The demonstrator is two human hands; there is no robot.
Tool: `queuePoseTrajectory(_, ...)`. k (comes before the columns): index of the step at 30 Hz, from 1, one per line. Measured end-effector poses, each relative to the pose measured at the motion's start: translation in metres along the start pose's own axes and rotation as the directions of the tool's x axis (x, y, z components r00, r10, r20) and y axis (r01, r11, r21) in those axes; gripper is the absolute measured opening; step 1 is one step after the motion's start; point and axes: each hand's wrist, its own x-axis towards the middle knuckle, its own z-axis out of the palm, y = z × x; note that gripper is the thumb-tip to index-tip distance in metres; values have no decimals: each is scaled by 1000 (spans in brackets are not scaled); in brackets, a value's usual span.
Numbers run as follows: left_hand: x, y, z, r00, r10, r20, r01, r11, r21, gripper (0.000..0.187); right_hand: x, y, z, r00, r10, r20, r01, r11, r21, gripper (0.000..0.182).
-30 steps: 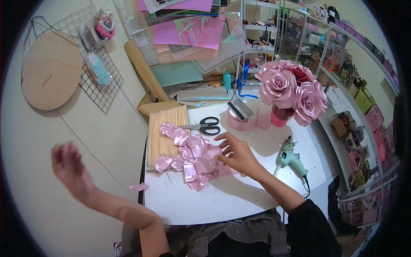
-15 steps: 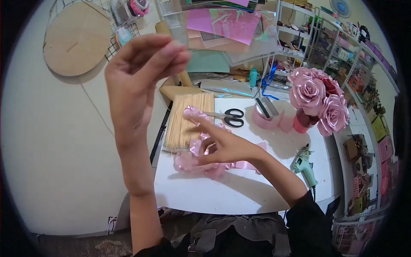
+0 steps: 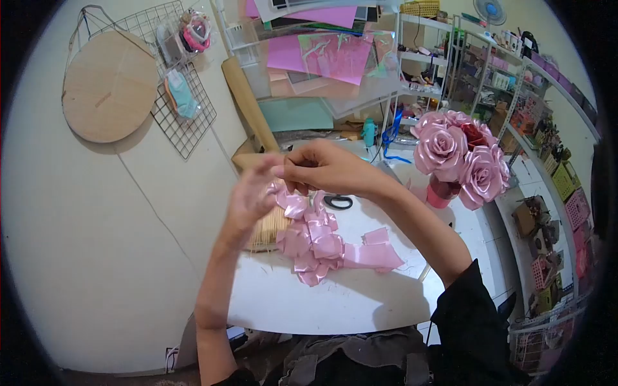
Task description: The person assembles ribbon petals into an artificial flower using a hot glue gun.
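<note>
pink satin petals (image 3: 315,239) lie heaped on the white table (image 3: 309,310), partly over the sticks (image 3: 269,233). right hand (image 3: 329,168) has lifted off them to meet left hand (image 3: 250,201), so 2 hands now work midair, heap untouched. right fingers curled nearly closed, left loosely bent, blurred; can't tell if either holds anything.

A flower-craft workshop: satin petals (image 3: 315,239) lie on the white table (image 3: 322,305), satin roses (image 3: 450,151) stand near its far right corner, coloured sheets (image 3: 285,53) beyond its far edge.
</note>
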Motion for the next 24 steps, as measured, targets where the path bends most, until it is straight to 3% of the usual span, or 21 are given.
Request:
queuePoseTrajectory(1, 0, -10, 10, 999, -11, 32, 14, 996, -87, 73, 1, -6, -4, 1000, -3, -7, 3, 1000, -14, 33)
queuePoseTrajectory(3, 6, -16, 24, 997, -10, 74, 23, 984, -177, 74, 3, -15, -10, 999, -3, 51, -4, 989, 150, 35)
queuePoseTrajectory(5, 10, -12, 33, 962, -89, 258, 173, 931, -323, 72, 9, -16, -17, 998, -61, 22, 58, 992, 108, 36)
queuePoseTrajectory(6, 11, -9, 48, 992, -73, 104, 96, 965, -245, 71, 8, -23, -21, 998, -58, 7, 57, 994, 96, 36)
queuePoseTrajectory(9, 12, -13, 47, 978, -84, 189, 130, 961, -245, 70, 8, -39, -39, 998, -41, -51, 43, 999, 24, 34)
queuePoseTrajectory(11, 9, -26, 46, 975, -66, 213, 128, 948, -291, 64, 3, -56, -51, 971, -111, -211, 111, 994, -12, 33)
queuePoseTrajectory(14, 5, -44, 44, 955, -149, 255, 215, 943, -254, 67, -4, -74, -80, 935, -208, -288, 197, 978, -67, 32)
queuePoseTrajectory(15, 4, -56, 40, 955, -148, 258, 214, 944, -252, 67, -9, -81, -87, 892, -282, -352, 250, 959, -135, 31)
queuePoseTrajectory(17, -1, -75, 31, 869, -371, 327, 437, 886, -157, 70, -25, -98, -105, 794, -430, -431, 327, 898, -294, 27)
queuePoseTrajectory(18, -5, -73, 28, 838, -427, 340, 480, 873, -85, 71, -28, -100, -126, 745, -494, -449, 361, 864, -352, 24)
queuePoseTrajectory(19, -7, -75, 25, 838, -427, 341, 479, 874, -84, 71, -46, -128, -129, 736, -296, -609, 277, 952, -128, 23)
queuePoseTrajectory(21, -11, -81, 19, 810, -507, 295, 541, 840, -39, 71, -72, -143, -153, 655, -526, -542, 470, 846, -252, 25)
queuePoseTrajectory(22, -11, -79, 17, 809, -508, 296, 542, 840, -39, 71, -79, -149, -165, 583, -514, -630, 535, 826, -179, 24)
queuePoseTrajectory(23, -10, -73, 15, 833, -496, 245, 520, 853, -43, 72, -91, -151, -173, 466, -603, -648, 641, 734, -223, 20)
queuePoseTrajectory(24, -8, -67, 14, 854, -482, 195, 499, 865, -47, 72, -105, -153, -177, 504, -599, -622, 620, 752, -223, 20)
